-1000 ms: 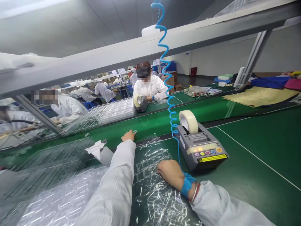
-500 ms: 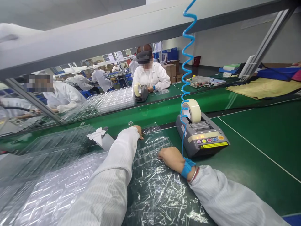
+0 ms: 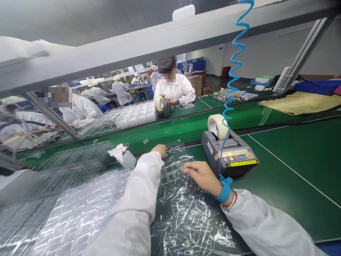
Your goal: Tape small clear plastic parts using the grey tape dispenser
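As the right hand [image 3: 201,175] curled at the clear plastic [image 3: 186,209], either grip's hold impossible to tell, left hand [image 3: 160,150] near its far end, plastic spread on the green counter [image 3: 282,195], tape dispenser [image 3: 231,147] just right, clear trays [image 3: 82,209] left.

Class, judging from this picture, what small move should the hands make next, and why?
Probably the right hand should smooth the clear plastic film flat: it lies crinkled, the right hand is at or just above its right side, and the left hand is by its far end.
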`<state>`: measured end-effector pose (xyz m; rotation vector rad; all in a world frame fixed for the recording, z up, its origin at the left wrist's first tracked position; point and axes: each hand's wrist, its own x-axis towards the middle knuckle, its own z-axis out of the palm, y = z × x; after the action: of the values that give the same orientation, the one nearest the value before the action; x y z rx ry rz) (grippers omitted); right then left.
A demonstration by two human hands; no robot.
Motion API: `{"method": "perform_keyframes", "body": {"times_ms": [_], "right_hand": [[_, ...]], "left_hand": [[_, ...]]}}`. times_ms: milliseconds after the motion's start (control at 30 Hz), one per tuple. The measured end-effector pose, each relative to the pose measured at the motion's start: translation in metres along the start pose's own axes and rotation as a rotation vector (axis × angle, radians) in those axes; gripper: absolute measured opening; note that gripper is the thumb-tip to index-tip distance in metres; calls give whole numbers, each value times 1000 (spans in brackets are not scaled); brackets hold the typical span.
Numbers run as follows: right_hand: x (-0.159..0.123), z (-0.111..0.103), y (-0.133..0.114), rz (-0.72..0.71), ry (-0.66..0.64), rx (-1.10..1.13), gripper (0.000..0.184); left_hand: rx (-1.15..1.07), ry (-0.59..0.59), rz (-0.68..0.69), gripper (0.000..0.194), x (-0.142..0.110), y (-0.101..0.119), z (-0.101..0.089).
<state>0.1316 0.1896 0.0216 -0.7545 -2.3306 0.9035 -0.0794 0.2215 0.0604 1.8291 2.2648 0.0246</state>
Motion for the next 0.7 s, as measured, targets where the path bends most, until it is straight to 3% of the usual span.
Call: {"method": "perform_keyframes", "body": {"times_ms": [133, 233, 400, 700], "right_hand": [[-10, -14, -11, 93, 20, 923, 28], [-23, -19, -20, 100, 1, 1338, 33], [-52, -12, -36, 161, -83, 1673, 38], [-74, 3, -43, 252, -221, 1891, 29]], "left_hand": [[-356, 171, 335, 40, -53, 20, -18], [-553, 317, 542, 51, -95, 31, -21], [-731, 493, 835, 57, -134, 43, -12], [-518, 708, 976, 41, -153, 45, 11]]}}
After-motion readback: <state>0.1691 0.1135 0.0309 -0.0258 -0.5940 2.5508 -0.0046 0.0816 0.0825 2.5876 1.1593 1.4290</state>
